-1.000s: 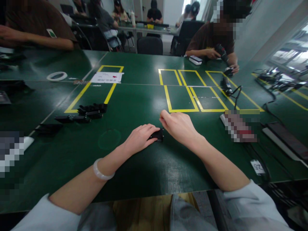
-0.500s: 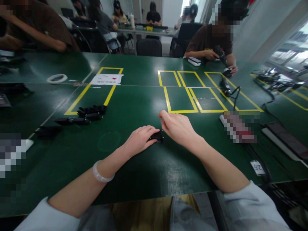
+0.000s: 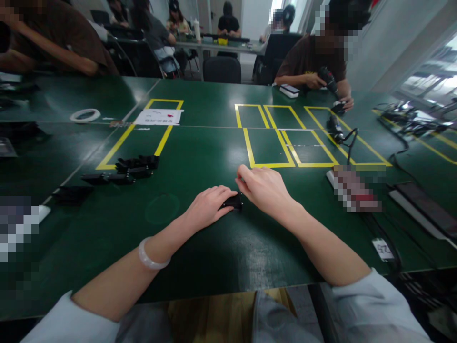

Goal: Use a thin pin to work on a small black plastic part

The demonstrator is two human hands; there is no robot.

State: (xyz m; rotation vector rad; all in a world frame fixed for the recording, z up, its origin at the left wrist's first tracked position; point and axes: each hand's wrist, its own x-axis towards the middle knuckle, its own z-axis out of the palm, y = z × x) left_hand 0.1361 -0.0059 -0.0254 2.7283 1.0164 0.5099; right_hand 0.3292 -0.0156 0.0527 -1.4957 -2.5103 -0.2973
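Note:
On the green table, my left hand is closed around a small black block-shaped part, pressing it to the tabletop near the table's front. Small shiny points show on the part's right end. My right hand is just right of that end, its fingers curled into a pinch. Whatever those fingers hold, if anything, is hidden by the hand. Several similar black parts lie in a group farther left.
Yellow tape outlines mark the green table. A white paper sheet and a tape roll lie at the back left. Cables and a blurred box are on the right. Across the table, a person holds a power screwdriver.

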